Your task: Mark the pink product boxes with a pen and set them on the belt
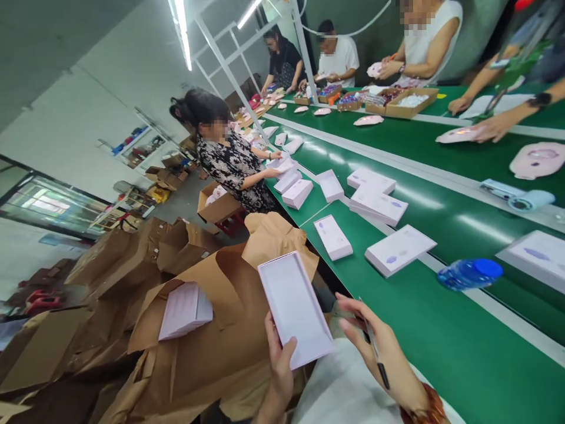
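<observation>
A white, shallow box part (295,312), its hollow side facing me, is gripped near its lower end by my left hand (281,356). My right hand (379,347) is raised just right of it, a pen (376,347) tucked between the fingers. Thumb and forefinger of that hand stand apart, not touching the box. Left of the box, a big carton lined with brown paper (233,294) contains a stack of white boxes (185,312). On the green table, closed white boxes (399,250) with purple prints lie beyond my right hand.
A blue bottle (470,274) lies on the table at right, near a pale blue handheld device (521,194). A co-worker (233,159) handles white boxes ahead. Other people sit along the far side with pink items (536,160). Brown cartons (119,259) crowd the left floor.
</observation>
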Demonstrator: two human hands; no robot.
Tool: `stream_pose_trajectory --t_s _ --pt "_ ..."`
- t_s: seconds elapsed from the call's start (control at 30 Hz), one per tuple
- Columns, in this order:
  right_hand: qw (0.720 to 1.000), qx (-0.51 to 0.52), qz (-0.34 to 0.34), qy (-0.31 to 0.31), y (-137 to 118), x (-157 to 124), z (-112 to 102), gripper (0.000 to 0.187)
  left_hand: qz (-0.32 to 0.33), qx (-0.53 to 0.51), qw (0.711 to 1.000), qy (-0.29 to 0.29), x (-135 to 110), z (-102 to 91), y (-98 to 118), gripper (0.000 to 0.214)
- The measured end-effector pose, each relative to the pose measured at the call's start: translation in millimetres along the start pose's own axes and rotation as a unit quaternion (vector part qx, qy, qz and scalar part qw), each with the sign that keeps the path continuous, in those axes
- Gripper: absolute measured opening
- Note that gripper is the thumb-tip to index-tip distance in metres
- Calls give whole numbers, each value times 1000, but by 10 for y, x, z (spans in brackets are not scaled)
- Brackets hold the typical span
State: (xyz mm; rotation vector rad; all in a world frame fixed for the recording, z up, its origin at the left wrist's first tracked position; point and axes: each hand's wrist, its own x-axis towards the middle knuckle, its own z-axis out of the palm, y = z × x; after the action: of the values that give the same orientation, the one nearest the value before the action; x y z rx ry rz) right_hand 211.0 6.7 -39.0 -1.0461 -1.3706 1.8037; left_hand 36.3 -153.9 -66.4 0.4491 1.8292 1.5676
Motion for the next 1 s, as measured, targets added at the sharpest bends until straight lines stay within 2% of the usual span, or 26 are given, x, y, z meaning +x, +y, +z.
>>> stream_pose_trajectory --t_s 0.1,0.17,0.23,0.3,0.43,0.53,0.77,0.87,1.0 --pt "999 18 -1 31 -84 -18 57 62 -17 -55 989 -138 25 274 268 94" --pt "997 21 16 70 -94 -60 -12 63 -47 -69 966 -245 75 417 340 95" --pt "993 30 35 105 -92 -137 -132 62 -67 -63 947 -308 154 522 387 88" --pt "989 58 49 124 -98 -239 -268 59 -74 -50 939 -331 243 604 445 83" --pt "980 127 65 140 -171 -448 -501 51 -78 -41 924 -372 351 732 606 87" --pt "979 97 53 172 -253 -560 -617 48 -105 -33 908 -404 359 821 703 85" --pt "960 65 39 270 -269 -688 -714 58 -112 7 889 -443 361 986 729 91" --pt "960 88 66 258 -276 -715 -737 61 -110 17 889 -445 381 976 685 91" --pt "950 165 101 245 -262 -736 -742 71 -92 39 888 -448 428 934 620 105"
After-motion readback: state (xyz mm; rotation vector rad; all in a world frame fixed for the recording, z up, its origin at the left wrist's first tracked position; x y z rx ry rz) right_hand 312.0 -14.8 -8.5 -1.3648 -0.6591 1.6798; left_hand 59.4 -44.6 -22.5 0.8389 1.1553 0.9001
